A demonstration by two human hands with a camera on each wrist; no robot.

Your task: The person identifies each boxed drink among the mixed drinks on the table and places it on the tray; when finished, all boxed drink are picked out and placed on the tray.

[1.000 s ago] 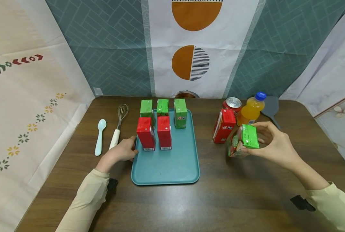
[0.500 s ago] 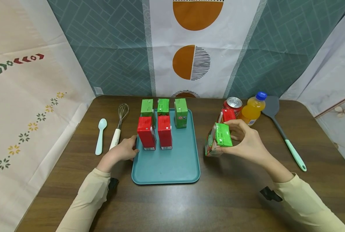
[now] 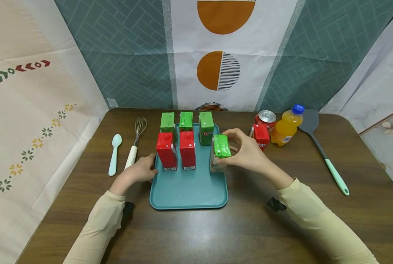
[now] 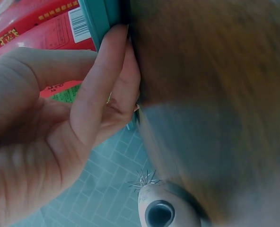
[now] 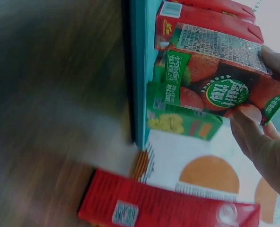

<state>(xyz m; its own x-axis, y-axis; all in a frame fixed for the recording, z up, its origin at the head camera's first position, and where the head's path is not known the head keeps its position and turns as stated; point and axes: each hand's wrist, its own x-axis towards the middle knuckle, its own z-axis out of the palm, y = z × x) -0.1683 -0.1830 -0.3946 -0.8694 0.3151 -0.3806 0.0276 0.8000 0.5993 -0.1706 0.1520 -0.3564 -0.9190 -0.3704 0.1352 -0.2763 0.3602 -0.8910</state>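
My right hand (image 3: 246, 151) pinches a green-topped juice box (image 3: 222, 146) upright, thumb and fingers on opposite sides. In the right wrist view this juice box shows strawberries on its side and is over the tray's right part, just short of the tray floor. The blue-green tray (image 3: 189, 190) bears two red juice boxes (image 3: 188, 151) in front and several green juice boxes (image 3: 206, 128) behind. At the tray's left edge, my left hand (image 3: 139, 170) grips the rim, with the thumb on the inner side and the fingers outside, as the left wrist view shows.
Right of the tray stand another red juice box (image 3: 261, 136), a soda can (image 3: 265, 118) and an orange drink bottle (image 3: 287, 126). A spatula (image 3: 326, 157) lies far right. On the left lie a whisk (image 3: 135, 143) and a pale spoon (image 3: 115, 154).
My right hand has carried the green-topped juice box leftward, past the standing red box, to over the tray's right side. The left hand stays on the rim.
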